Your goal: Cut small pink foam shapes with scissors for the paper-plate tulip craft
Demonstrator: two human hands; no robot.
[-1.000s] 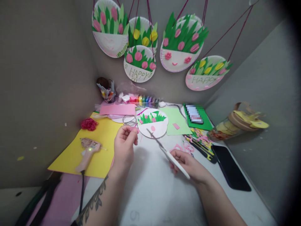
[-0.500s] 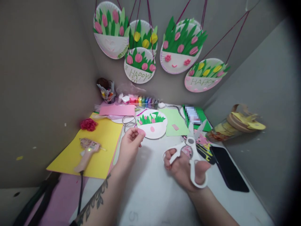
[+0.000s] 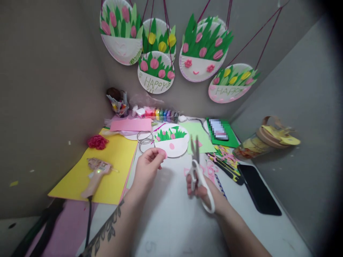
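Observation:
Pinched in my left hand is a small pink paper piece, held just in front of a white paper plate decorated with green paper leaves and pink tulips. A pink oval lies on the plate's lower part. My right hand has its fingers through the handles of white-handled scissors. Their blades point up and away from me, slightly parted, with nothing between them. Behind the blades lies a light green sheet with a small pink scrap on it.
A glue gun with a lit green light rests on yellow paper at left, its cord running toward me. Paper scraps, a craft knife and a black phone lie at right. Decorated plates hang on the back wall.
My right hand has turned the scissors and brought them left and lower, with the blades closer together. My left hand still pinches the pink paper in nearly the same place.

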